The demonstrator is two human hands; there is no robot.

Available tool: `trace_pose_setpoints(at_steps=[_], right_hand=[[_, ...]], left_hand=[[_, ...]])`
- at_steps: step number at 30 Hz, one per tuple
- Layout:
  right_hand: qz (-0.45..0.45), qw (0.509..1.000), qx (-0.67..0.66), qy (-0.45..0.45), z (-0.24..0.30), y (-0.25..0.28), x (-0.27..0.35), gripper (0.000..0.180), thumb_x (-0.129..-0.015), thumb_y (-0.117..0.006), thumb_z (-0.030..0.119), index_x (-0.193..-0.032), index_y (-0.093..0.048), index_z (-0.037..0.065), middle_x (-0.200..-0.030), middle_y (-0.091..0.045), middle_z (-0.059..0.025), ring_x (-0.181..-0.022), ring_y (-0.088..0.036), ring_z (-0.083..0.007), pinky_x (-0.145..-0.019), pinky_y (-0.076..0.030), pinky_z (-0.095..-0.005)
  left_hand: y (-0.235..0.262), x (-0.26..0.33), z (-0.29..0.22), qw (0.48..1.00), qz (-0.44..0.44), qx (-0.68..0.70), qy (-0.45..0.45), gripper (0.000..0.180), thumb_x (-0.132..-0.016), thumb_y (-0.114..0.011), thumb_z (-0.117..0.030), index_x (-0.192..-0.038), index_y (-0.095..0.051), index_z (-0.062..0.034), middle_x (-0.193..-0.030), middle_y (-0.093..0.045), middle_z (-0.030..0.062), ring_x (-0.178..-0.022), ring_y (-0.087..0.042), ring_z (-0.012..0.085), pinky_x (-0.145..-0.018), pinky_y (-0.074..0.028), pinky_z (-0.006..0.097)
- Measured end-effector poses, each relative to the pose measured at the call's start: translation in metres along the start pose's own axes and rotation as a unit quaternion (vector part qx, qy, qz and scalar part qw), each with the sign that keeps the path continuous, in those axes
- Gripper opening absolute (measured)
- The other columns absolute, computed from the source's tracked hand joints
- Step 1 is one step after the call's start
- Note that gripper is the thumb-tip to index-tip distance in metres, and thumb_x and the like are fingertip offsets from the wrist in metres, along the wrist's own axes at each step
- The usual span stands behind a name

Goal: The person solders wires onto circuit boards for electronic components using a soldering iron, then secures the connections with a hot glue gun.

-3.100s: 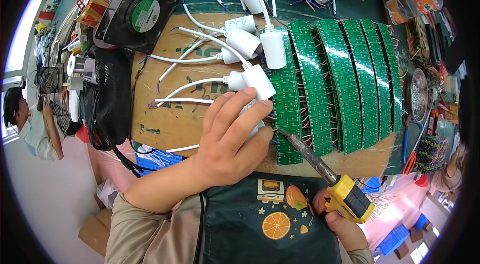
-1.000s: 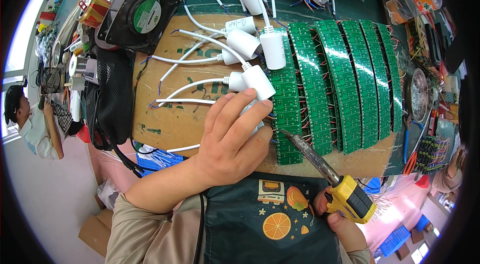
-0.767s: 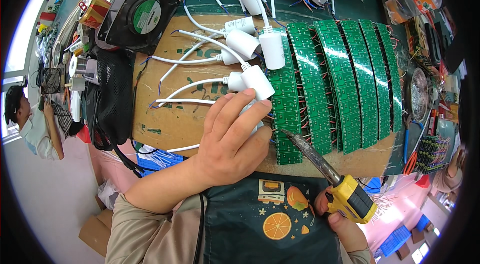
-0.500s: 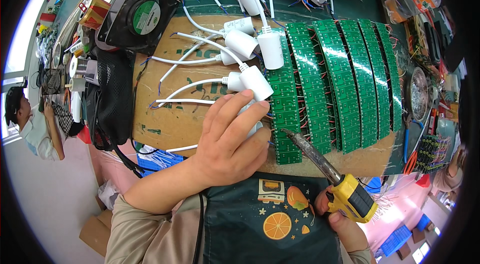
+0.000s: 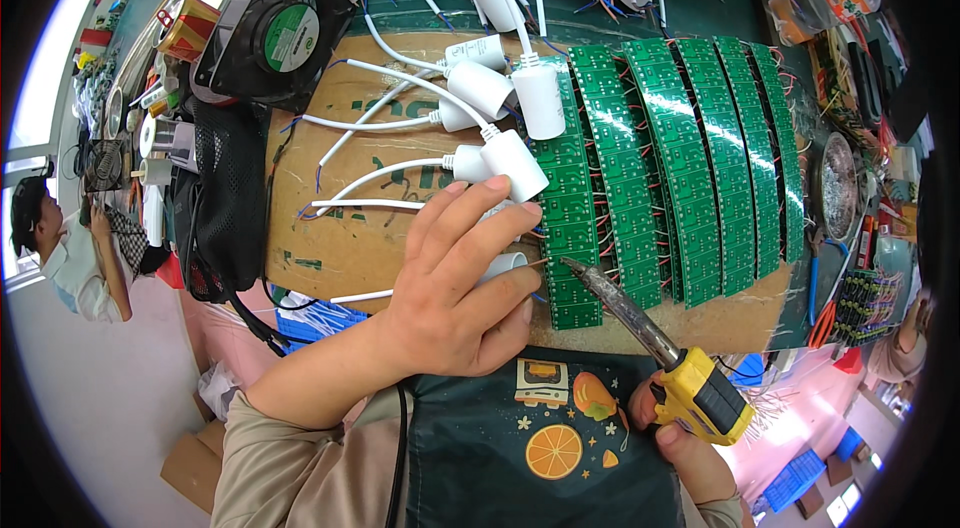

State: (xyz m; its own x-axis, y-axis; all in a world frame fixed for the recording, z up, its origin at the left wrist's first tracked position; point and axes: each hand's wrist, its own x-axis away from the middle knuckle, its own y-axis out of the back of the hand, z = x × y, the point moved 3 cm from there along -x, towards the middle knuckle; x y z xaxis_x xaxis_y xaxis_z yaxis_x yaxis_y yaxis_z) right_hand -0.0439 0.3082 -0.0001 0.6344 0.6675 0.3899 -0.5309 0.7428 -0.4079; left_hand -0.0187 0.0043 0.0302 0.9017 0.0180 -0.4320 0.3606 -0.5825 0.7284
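Observation:
A white plastic cylinder [image 5: 503, 266] with a cable lies in the grasp of my left hand [image 5: 450, 293], its open end facing the boards. My fingers curl around it and partly hide it. One fingertip rests by another white cylinder just above. My right hand [image 5: 685, 443], mostly hidden behind the handle, grips a yellow soldering iron [image 5: 705, 398]. The iron's dark tip points up and left, over the lower part of the nearest green circuit board [image 5: 570, 228]; whether it touches is unclear. Thin wire ends show between cylinder and board.
Several white cabled cylinders [image 5: 478, 88] lie on the cardboard sheet [image 5: 330, 263], some overlapping the first board. More green board strips [image 5: 690, 168] stand in a row to the right, joined by red wires. A black fan [image 5: 285, 28] sits at back left, and a metal dish [image 5: 836, 183] far right.
My left hand's lower fingers have shifted down slightly, so more of the held cylinder shows. The soldering iron has barely moved.

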Motion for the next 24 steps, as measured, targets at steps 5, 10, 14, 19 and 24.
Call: trace_pose_setpoints(at_steps=[5,10,14,19,24], right_hand=[[-0.012,1.000,-0.001,-0.001,-0.001,0.001,0.002,0.037,-0.078,-0.082,0.028,-0.094,-0.063,0.000,-0.080,-0.060,-0.0060,-0.069,-0.057,-0.0146,-0.059,-0.045,-0.0267],[-0.022,0.999,-0.022,-0.010,-0.004,0.002,0.004,0.040,-0.077,-0.083,0.028,-0.098,-0.064,-0.001,-0.080,-0.061,-0.0060,-0.070,-0.058,-0.0140,-0.060,-0.046,-0.0261],[-0.023,1.000,-0.011,-0.008,-0.002,0.001,0.002,0.043,-0.075,-0.084,0.029,-0.099,-0.064,-0.001,-0.079,-0.063,-0.0052,-0.068,-0.060,-0.0128,-0.059,-0.047,-0.0251],[-0.028,0.999,0.006,-0.019,-0.002,0.002,0.002,0.043,-0.073,-0.084,0.030,-0.096,-0.065,-0.001,-0.077,-0.064,-0.0040,-0.066,-0.060,-0.0122,-0.058,-0.047,-0.0249],[-0.034,0.999,0.007,-0.023,-0.005,0.003,0.003,0.039,-0.073,-0.083,0.029,-0.093,-0.066,0.000,-0.076,-0.064,-0.0040,-0.065,-0.059,-0.0122,-0.058,-0.047,-0.0248]], left_hand=[[-0.004,0.003,0.004,0.999,0.006,-0.035,-0.029,0.020,-0.071,-0.075,-0.011,-0.090,-0.067,-0.0068,-0.128,-0.058,0.0192,-0.127,-0.049,0.0436,-0.103,-0.040,0.054],[-0.008,0.003,0.003,0.998,-0.021,-0.050,-0.024,0.023,-0.070,-0.076,-0.005,-0.090,-0.066,-0.0055,-0.127,-0.059,0.0182,-0.125,-0.052,0.0426,-0.102,-0.042,0.053],[-0.009,0.002,0.002,0.998,-0.019,-0.057,-0.030,0.022,-0.070,-0.076,-0.004,-0.090,-0.066,-0.0051,-0.127,-0.059,0.0180,-0.125,-0.052,0.0423,-0.102,-0.042,0.052],[-0.011,0.003,0.003,0.997,-0.037,-0.060,-0.020,0.018,-0.074,-0.074,-0.008,-0.089,-0.065,-0.0078,-0.127,-0.060,0.0132,-0.129,-0.051,0.0367,-0.105,-0.039,0.053],[-0.010,0.003,0.003,0.996,-0.035,-0.069,-0.033,0.020,-0.071,-0.075,-0.007,-0.089,-0.065,-0.0071,-0.127,-0.060,0.0150,-0.127,-0.052,0.0394,-0.104,-0.040,0.053]])
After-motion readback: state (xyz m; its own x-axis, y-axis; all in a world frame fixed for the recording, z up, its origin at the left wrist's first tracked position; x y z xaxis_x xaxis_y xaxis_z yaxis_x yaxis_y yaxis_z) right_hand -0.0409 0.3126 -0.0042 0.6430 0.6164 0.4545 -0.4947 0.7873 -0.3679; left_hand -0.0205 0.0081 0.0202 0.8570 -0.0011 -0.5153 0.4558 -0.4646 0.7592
